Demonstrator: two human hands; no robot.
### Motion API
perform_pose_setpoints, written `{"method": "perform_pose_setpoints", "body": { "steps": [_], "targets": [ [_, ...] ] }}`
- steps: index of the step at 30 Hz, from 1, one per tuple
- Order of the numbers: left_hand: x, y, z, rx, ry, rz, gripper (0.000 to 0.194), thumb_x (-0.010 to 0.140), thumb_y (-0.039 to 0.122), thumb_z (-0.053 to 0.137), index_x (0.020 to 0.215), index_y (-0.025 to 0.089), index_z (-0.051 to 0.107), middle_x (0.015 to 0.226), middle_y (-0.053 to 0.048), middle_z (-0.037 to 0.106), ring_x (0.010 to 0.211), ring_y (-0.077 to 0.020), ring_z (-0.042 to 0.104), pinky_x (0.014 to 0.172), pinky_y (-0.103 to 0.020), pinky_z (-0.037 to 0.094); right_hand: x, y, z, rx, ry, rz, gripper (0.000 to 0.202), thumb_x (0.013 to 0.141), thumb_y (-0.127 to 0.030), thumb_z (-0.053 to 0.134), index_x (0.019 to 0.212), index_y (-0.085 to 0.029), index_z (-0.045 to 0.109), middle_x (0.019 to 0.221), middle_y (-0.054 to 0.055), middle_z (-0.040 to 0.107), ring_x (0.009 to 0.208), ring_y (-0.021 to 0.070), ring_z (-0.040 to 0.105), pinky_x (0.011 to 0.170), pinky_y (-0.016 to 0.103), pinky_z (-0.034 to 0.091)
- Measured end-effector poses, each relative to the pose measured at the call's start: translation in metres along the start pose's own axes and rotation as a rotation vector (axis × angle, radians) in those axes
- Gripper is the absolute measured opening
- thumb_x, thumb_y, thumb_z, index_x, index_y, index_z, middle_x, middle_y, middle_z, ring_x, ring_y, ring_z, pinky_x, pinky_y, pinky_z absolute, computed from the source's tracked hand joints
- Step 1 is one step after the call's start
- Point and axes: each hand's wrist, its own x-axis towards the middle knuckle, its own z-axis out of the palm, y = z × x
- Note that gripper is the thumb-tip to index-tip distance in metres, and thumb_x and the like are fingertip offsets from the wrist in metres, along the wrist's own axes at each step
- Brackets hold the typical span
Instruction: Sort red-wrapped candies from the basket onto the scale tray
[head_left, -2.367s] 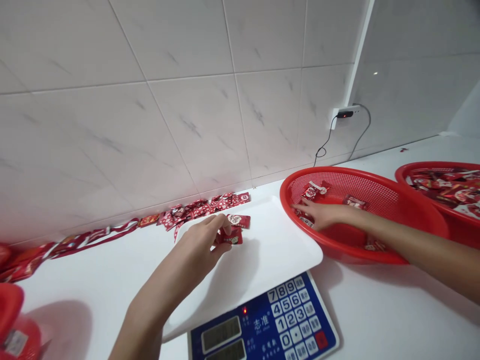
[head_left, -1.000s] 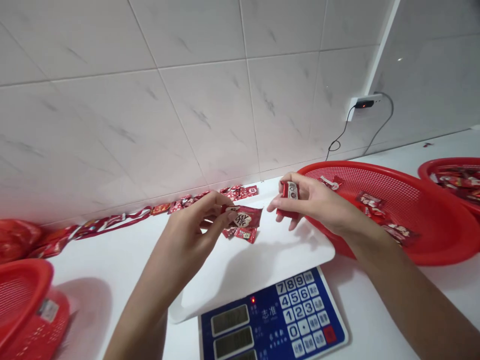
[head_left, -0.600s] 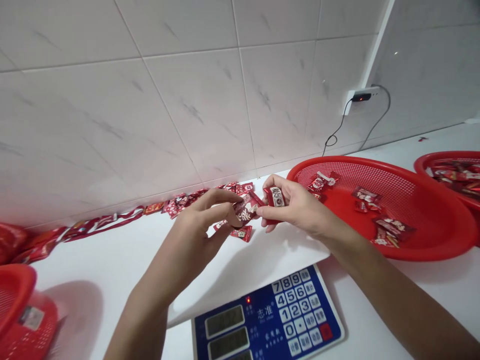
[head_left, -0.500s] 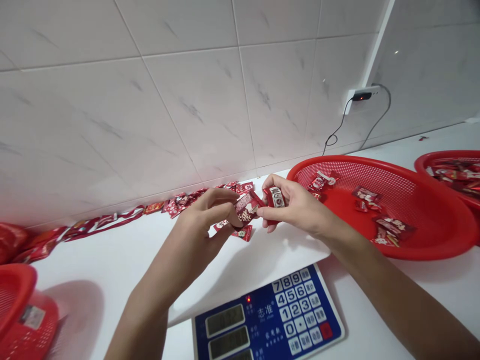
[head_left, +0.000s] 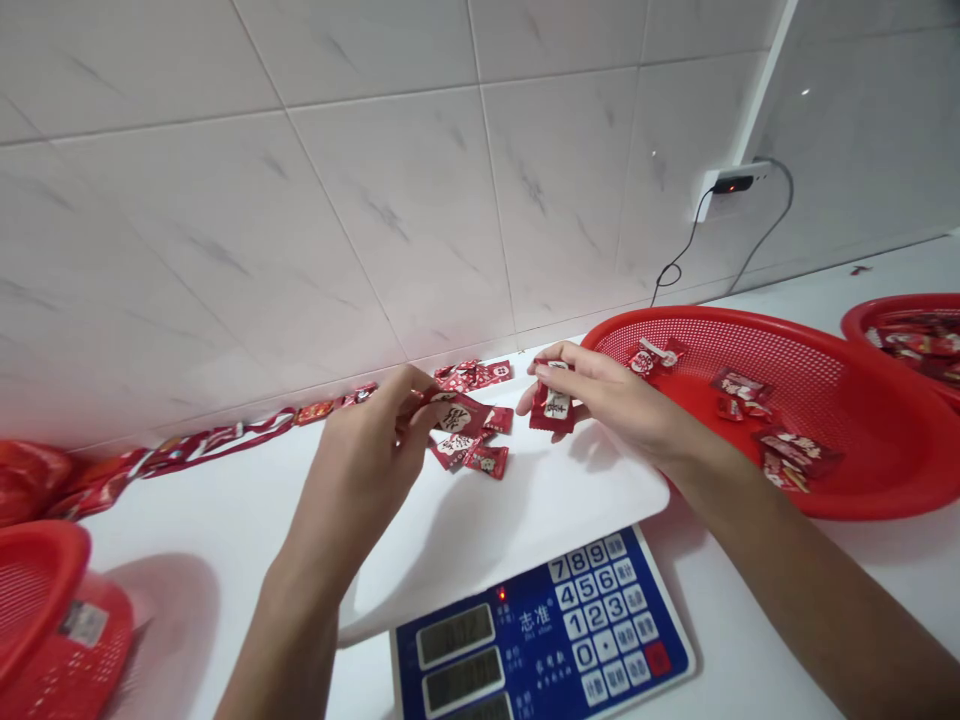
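Over the white scale tray point(head_left: 480, 540), my left hand point(head_left: 382, 440) pinches a dark red wrapped candy point(head_left: 459, 414) by its left end. To the right, my right hand point(head_left: 600, 390) holds a red packet point(head_left: 553, 398) with a pale label between thumb and fingers. Some small red packets point(head_left: 487, 460) lie on the tray just below the left hand's candy. The blue scale panel point(head_left: 540, 630), with number keys and displays, is in front of the tray.
A large red basket point(head_left: 757, 400) with several packets stands at right, another basket point(head_left: 915, 345) beyond it. Red baskets point(head_left: 60, 610) are at lower left. Red packets point(head_left: 469, 375) and wrapper strips point(head_left: 202, 445) line the tiled wall. A socket with cables point(head_left: 731, 187) is above.
My hands have moved apart, the left one going left with its candy. The packet in my right hand is turned differently, and more packets on the tray are visible.
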Motion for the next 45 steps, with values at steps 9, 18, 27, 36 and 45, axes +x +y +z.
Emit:
{"method": "perform_pose_setpoints", "body": {
  "steps": [9, 18, 27, 36, 45],
  "targets": [
    [-0.001, -0.018, 0.006, 0.176, -0.297, -0.057, 0.016, 0.088, 0.040, 0.058, 0.091, 0.026, 0.065, 0.086, -0.003, 0.078, 0.066, -0.0236, 0.067, 0.057, -0.030, 0.042, 0.004, 0.004, 0.002, -0.132, 0.053, -0.178, 0.015, 0.083, -0.030, 0.079, 0.091, -0.021, 0.071, 0.095, 0.003, 0.073, 0.093, 0.0180, 0.065, 0.092, 0.036, 0.049],
    [-0.004, 0.006, -0.003, -0.336, -0.285, -0.007, 0.040, 0.101, 0.052, 0.045, 0.090, 0.022, 0.070, 0.079, -0.004, 0.072, 0.073, -0.0202, 0.068, 0.063, -0.030, 0.053, -0.001, 0.000, 0.010, 0.021, 0.059, -0.129, 0.029, 0.077, -0.022, 0.087, 0.085, -0.018, 0.059, 0.080, 0.000, 0.071, 0.078, 0.0145, 0.071, 0.078, 0.031, 0.057],
    [-0.009, 0.017, 0.005, -0.344, -0.224, -0.035, 0.024, 0.091, 0.041, 0.065, 0.079, 0.020, 0.067, 0.069, 0.001, 0.067, 0.060, -0.0140, 0.060, 0.053, -0.025, 0.043, -0.003, 0.008, 0.020, -0.004, 0.027, -0.267, 0.034, 0.076, -0.022, 0.086, 0.076, -0.020, 0.052, 0.073, -0.005, 0.064, 0.071, 0.0116, 0.064, 0.069, 0.028, 0.052],
    [-0.008, 0.017, 0.002, -0.262, -0.172, 0.015, 0.022, 0.089, 0.037, 0.063, 0.073, 0.021, 0.065, 0.063, 0.002, 0.065, 0.056, -0.0141, 0.058, 0.050, -0.025, 0.040, -0.001, 0.010, 0.020, 0.057, -0.017, -0.211, 0.035, 0.077, -0.026, 0.087, 0.079, -0.020, 0.053, 0.076, -0.003, 0.067, 0.075, 0.0128, 0.068, 0.073, 0.028, 0.054],
    [-0.011, 0.013, 0.000, -0.083, 0.164, 0.215, 0.011, 0.090, 0.023, 0.067, 0.079, 0.023, 0.069, 0.067, 0.005, 0.067, 0.056, -0.0110, 0.059, 0.053, -0.022, 0.045, -0.006, 0.006, 0.021, 0.218, -0.137, -0.048, 0.029, 0.093, -0.042, 0.074, 0.099, -0.019, 0.058, 0.086, 0.001, 0.070, 0.074, 0.0138, 0.071, 0.075, 0.029, 0.059]
  ]
}}
